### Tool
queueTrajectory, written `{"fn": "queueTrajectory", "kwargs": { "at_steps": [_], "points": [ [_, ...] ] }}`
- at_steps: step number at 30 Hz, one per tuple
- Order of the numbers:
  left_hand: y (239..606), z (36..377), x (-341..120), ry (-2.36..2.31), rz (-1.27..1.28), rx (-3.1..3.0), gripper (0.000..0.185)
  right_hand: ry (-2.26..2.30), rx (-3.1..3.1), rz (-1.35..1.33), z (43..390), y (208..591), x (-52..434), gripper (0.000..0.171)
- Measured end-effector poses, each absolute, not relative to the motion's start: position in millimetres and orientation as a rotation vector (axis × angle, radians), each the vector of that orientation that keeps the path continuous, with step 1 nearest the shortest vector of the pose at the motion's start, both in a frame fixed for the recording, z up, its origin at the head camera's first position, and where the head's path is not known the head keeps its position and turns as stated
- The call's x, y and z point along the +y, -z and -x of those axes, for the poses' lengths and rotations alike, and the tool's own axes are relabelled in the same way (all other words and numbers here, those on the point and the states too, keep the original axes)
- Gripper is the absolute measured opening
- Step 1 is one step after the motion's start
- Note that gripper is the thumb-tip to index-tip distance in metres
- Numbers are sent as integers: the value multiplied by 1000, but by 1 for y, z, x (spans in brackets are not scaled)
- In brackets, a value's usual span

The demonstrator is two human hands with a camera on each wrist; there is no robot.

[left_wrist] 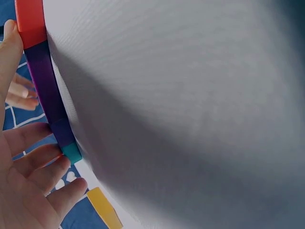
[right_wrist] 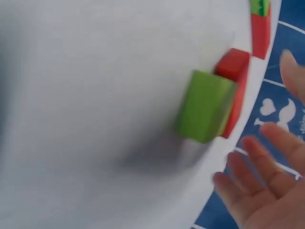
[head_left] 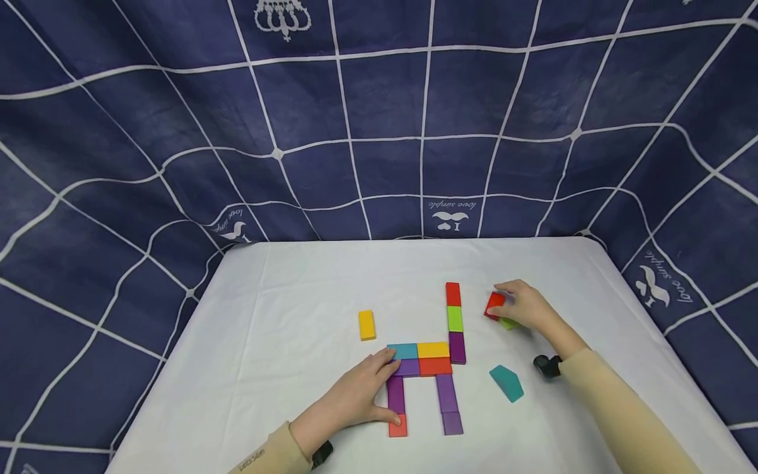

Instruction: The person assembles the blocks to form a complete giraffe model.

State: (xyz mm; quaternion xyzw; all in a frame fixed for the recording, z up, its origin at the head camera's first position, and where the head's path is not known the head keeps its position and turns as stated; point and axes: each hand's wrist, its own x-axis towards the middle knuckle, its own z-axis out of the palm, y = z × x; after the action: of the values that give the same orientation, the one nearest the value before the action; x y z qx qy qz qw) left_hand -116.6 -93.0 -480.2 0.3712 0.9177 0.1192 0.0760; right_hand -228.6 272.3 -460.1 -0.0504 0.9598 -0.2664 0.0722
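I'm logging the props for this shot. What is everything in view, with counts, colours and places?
Table: one, white cloth, centre.
Backdrop: one, navy with white lines, behind and around.
Block figure: one, flat blocks in red, green, purple, teal, yellow, table centre.
Yellow block: one, left of figure.
Teal block: one, right of figure.
Red block: one, at right fingertips.
Green block: one, under right hand.
Left hand: resting against figure's left leg.
Right hand: over red and green blocks.
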Motion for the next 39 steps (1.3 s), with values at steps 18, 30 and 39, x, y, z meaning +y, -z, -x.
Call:
{"fn": "queueTrajectory", "kwargs": {
  "at_steps": [18, 30, 39],
  "points": [
    [482, 114, -96, -397, -1144, 2736, 95, 765, 2866, 85, 254, 468, 261, 69],
    [483, 114, -96, -374, -1145, 2759, 95, 990, 2919, -46, 304, 469, 230, 62],
    [486, 116, -96, -364, -1170, 2772, 96, 787, 3024, 103, 310, 481, 218, 50]
  ]
}}
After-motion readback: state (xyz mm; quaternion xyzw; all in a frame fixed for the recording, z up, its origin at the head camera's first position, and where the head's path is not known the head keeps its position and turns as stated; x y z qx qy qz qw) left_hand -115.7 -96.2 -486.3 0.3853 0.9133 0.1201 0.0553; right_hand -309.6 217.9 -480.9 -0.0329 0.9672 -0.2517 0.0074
